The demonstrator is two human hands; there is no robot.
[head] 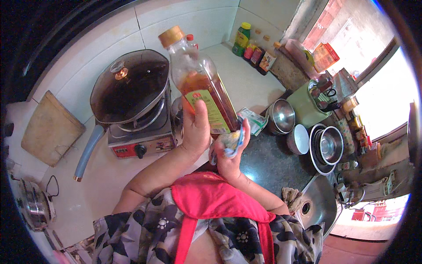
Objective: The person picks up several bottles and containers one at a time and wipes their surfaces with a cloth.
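My left hand is closed around a clear bottle of dark reddish-brown liquid, its thumb over the green label and its gold cap tilted up to the left. At the bottle's base, my right hand grips a crumpled patterned cloth. The cloth is at the bottom edge of the bottle. Left of the bottle, a lidded pan with a blue-grey handle rests on a gas stove. A white and green packet lies on the dark counter beyond my right hand.
Several sauce bottles stand in the back corner. On the right are a metal bowl, a white bowl, stacked metal basins, a green utensil container and a sink. A wooden board leans on the left wall.
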